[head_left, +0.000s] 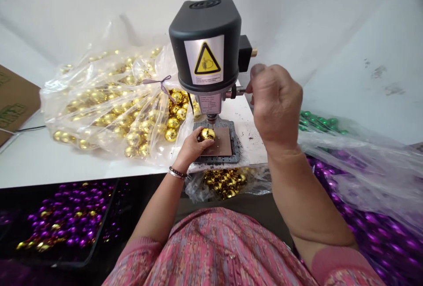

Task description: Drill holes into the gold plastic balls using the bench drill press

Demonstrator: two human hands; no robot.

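A black bench drill press [205, 26] with a yellow warning label stands on the white table. Under its chuck [211, 118], my left hand [193, 146] pinches a shiny gold ball [208, 134] over a brown board [220, 143] on the dark drill base [235, 140]. The bit is close above the ball; whether it touches cannot be made out. Raised at the machine's right side, my right hand [276, 101] is closed around the end of the feed lever [243, 91], its fingers partly hidden by the back of the hand.
A clear plastic bag [109, 105] of gold balls spreads across the table's left. Below the front edge hangs another bag of gold pieces [226, 182]. A black tray [89, 255] holds purple and gold balls. Purple [373, 228] and green balls [319, 122] lie right, under plastic. A cardboard box [16, 101] stands far left.
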